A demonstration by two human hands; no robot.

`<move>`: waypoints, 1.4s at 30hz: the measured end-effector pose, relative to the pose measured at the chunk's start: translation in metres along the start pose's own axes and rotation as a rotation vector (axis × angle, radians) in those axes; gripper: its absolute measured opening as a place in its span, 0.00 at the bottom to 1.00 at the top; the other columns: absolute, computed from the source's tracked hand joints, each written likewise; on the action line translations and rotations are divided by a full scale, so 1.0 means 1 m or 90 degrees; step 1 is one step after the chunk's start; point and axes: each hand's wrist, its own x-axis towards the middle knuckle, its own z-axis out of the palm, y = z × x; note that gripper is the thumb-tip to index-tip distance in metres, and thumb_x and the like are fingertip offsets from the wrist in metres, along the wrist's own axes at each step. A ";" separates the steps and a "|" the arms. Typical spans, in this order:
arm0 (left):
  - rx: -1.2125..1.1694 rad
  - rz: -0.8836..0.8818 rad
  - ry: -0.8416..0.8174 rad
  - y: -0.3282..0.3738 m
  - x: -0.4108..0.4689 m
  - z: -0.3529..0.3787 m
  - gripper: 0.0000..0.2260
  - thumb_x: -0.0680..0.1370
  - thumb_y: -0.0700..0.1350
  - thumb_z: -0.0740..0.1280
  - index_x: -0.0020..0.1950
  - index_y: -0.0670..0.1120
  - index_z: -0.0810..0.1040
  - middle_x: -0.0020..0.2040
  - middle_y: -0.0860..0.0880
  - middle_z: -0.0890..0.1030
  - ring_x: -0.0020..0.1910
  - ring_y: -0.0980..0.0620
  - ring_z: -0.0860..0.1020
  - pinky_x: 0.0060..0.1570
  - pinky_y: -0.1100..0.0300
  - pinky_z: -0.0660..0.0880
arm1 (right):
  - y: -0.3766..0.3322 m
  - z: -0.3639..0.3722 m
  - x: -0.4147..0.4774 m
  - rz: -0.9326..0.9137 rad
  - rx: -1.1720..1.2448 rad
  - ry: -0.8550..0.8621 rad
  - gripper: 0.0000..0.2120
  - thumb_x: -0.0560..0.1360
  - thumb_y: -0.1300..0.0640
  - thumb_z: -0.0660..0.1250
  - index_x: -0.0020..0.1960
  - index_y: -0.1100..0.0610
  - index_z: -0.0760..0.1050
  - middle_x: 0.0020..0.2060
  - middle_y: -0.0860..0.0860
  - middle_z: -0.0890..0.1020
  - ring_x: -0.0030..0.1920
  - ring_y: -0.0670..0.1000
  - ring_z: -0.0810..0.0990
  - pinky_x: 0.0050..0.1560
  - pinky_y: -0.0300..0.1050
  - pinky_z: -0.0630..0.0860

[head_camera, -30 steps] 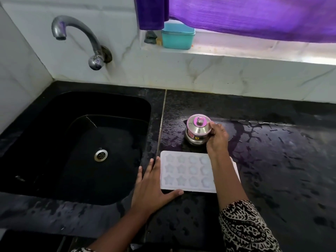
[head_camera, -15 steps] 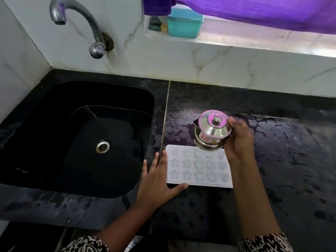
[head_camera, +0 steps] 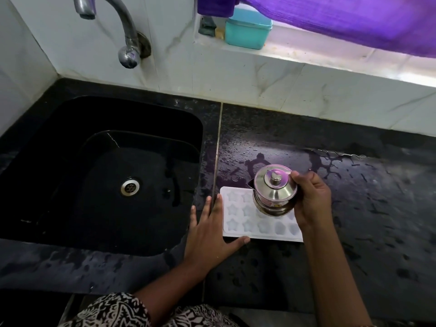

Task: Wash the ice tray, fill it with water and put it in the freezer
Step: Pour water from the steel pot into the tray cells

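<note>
steel pot [head_camera: 274,190], lidded, gripped by right hand [head_camera: 311,199] fingers over ice tray [head_camera: 262,223]; left hand [head_camera: 210,230] flat, open, bracing tray's left edge; risk: overpouring onto wet table [head_camera: 354,232].

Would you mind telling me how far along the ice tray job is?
Washing looks done: the tray lies on the wet counter. Filling is in hand: the right hand holds a lidded steel pot over it while the left hand steadies it. Pouring and the freezer remain.

Wet black counter [head_camera: 354,232]: white ice tray [head_camera: 238,208] flat beside sink [head_camera: 70,161]; left hand [head_camera: 210,230] flat alongside.
</note>
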 end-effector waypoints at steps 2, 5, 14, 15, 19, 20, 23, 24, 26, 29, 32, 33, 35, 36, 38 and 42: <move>-0.005 0.000 0.003 -0.001 0.000 0.001 0.52 0.68 0.78 0.52 0.80 0.45 0.43 0.80 0.51 0.49 0.79 0.53 0.44 0.72 0.50 0.34 | 0.000 0.001 0.001 -0.004 -0.036 0.000 0.16 0.73 0.68 0.66 0.32 0.57 0.64 0.23 0.48 0.73 0.27 0.47 0.70 0.30 0.38 0.72; 0.001 0.003 0.001 -0.001 0.000 0.001 0.51 0.68 0.78 0.50 0.79 0.46 0.41 0.80 0.52 0.46 0.78 0.54 0.42 0.72 0.50 0.33 | 0.000 0.001 0.002 0.000 -0.059 0.001 0.16 0.72 0.68 0.67 0.32 0.57 0.65 0.24 0.49 0.73 0.28 0.48 0.71 0.31 0.40 0.72; -0.013 0.007 0.013 -0.002 0.001 0.002 0.51 0.68 0.78 0.51 0.80 0.45 0.44 0.80 0.51 0.49 0.79 0.53 0.45 0.73 0.48 0.35 | 0.001 0.009 0.002 -0.024 -0.123 0.008 0.18 0.72 0.67 0.68 0.31 0.56 0.64 0.24 0.50 0.70 0.27 0.48 0.70 0.30 0.40 0.71; -0.010 0.007 0.013 -0.002 0.001 0.003 0.51 0.68 0.78 0.51 0.80 0.45 0.44 0.80 0.51 0.49 0.79 0.53 0.46 0.73 0.48 0.34 | 0.001 0.009 0.002 -0.025 -0.124 0.008 0.18 0.72 0.68 0.68 0.31 0.56 0.64 0.24 0.49 0.70 0.27 0.48 0.70 0.30 0.40 0.71; -0.008 0.010 0.014 -0.003 0.000 0.003 0.52 0.68 0.79 0.51 0.80 0.45 0.44 0.80 0.51 0.49 0.79 0.53 0.46 0.73 0.48 0.35 | -0.001 0.013 0.001 -0.030 -0.145 0.007 0.18 0.72 0.67 0.68 0.31 0.56 0.63 0.24 0.48 0.71 0.27 0.47 0.71 0.29 0.39 0.71; -0.009 0.009 0.011 -0.003 0.001 0.003 0.52 0.68 0.79 0.51 0.80 0.45 0.45 0.80 0.51 0.50 0.79 0.53 0.47 0.73 0.47 0.36 | -0.001 0.014 0.000 -0.032 -0.149 0.005 0.18 0.72 0.68 0.68 0.31 0.56 0.63 0.23 0.47 0.70 0.26 0.46 0.70 0.29 0.39 0.71; 0.000 0.009 0.014 -0.004 0.002 0.007 0.51 0.68 0.78 0.52 0.79 0.43 0.51 0.79 0.48 0.57 0.78 0.50 0.55 0.74 0.44 0.44 | -0.003 0.017 -0.002 -0.042 -0.161 0.004 0.19 0.71 0.68 0.69 0.30 0.55 0.63 0.22 0.46 0.69 0.26 0.46 0.68 0.29 0.40 0.69; 0.007 0.010 0.017 -0.005 0.002 0.009 0.51 0.68 0.78 0.52 0.79 0.43 0.53 0.78 0.47 0.60 0.77 0.49 0.58 0.73 0.43 0.47 | -0.003 0.018 -0.002 -0.044 -0.167 0.003 0.19 0.71 0.68 0.69 0.30 0.55 0.63 0.22 0.46 0.69 0.26 0.46 0.68 0.30 0.40 0.69; 0.017 0.014 0.025 -0.006 0.002 0.012 0.51 0.68 0.78 0.52 0.78 0.43 0.53 0.77 0.47 0.63 0.76 0.48 0.61 0.72 0.42 0.51 | -0.003 0.019 -0.003 -0.046 -0.181 0.003 0.18 0.71 0.67 0.69 0.30 0.56 0.63 0.22 0.46 0.70 0.27 0.46 0.69 0.30 0.41 0.70; 0.025 0.017 0.028 -0.007 0.003 0.015 0.51 0.69 0.79 0.50 0.78 0.43 0.51 0.78 0.47 0.62 0.76 0.48 0.61 0.72 0.42 0.51 | -0.003 0.019 -0.004 -0.049 -0.198 0.006 0.17 0.71 0.66 0.69 0.31 0.56 0.64 0.24 0.48 0.71 0.28 0.46 0.70 0.32 0.42 0.71; 0.024 0.020 0.025 -0.006 0.003 0.013 0.51 0.68 0.79 0.50 0.79 0.43 0.50 0.79 0.47 0.58 0.77 0.49 0.57 0.73 0.43 0.46 | -0.002 0.019 -0.004 -0.053 -0.213 0.010 0.17 0.71 0.66 0.70 0.31 0.56 0.64 0.25 0.49 0.71 0.29 0.48 0.70 0.33 0.42 0.71; 0.022 0.021 0.024 -0.006 0.003 0.014 0.51 0.68 0.79 0.50 0.79 0.43 0.49 0.79 0.48 0.56 0.78 0.49 0.55 0.73 0.44 0.44 | -0.002 0.019 -0.003 -0.056 -0.220 0.010 0.18 0.71 0.66 0.70 0.31 0.55 0.64 0.25 0.50 0.70 0.29 0.49 0.69 0.33 0.43 0.70; 0.020 0.020 0.025 -0.006 0.003 0.013 0.52 0.68 0.79 0.50 0.79 0.44 0.48 0.80 0.48 0.54 0.78 0.50 0.53 0.73 0.44 0.43 | -0.001 0.020 -0.003 -0.064 -0.237 0.009 0.18 0.71 0.66 0.71 0.30 0.55 0.64 0.27 0.53 0.70 0.31 0.52 0.68 0.35 0.44 0.70; 0.020 0.019 0.028 -0.007 0.003 0.012 0.52 0.68 0.79 0.50 0.79 0.44 0.48 0.80 0.48 0.54 0.78 0.50 0.53 0.73 0.44 0.42 | -0.001 0.021 -0.003 -0.068 -0.246 0.008 0.18 0.70 0.65 0.71 0.30 0.55 0.65 0.27 0.53 0.70 0.32 0.52 0.68 0.35 0.45 0.69; 0.014 0.018 0.023 -0.007 0.003 0.012 0.52 0.68 0.79 0.50 0.80 0.45 0.45 0.80 0.49 0.51 0.79 0.51 0.50 0.73 0.45 0.40 | -0.001 0.022 -0.004 -0.071 -0.259 0.006 0.18 0.70 0.65 0.71 0.30 0.54 0.65 0.27 0.54 0.70 0.34 0.53 0.68 0.37 0.46 0.69; 0.014 0.015 0.026 -0.007 0.003 0.014 0.51 0.68 0.79 0.51 0.79 0.44 0.47 0.79 0.48 0.55 0.78 0.50 0.54 0.72 0.44 0.42 | -0.002 0.025 -0.006 -0.080 -0.286 0.007 0.17 0.71 0.64 0.70 0.31 0.55 0.65 0.28 0.53 0.71 0.33 0.53 0.70 0.36 0.46 0.71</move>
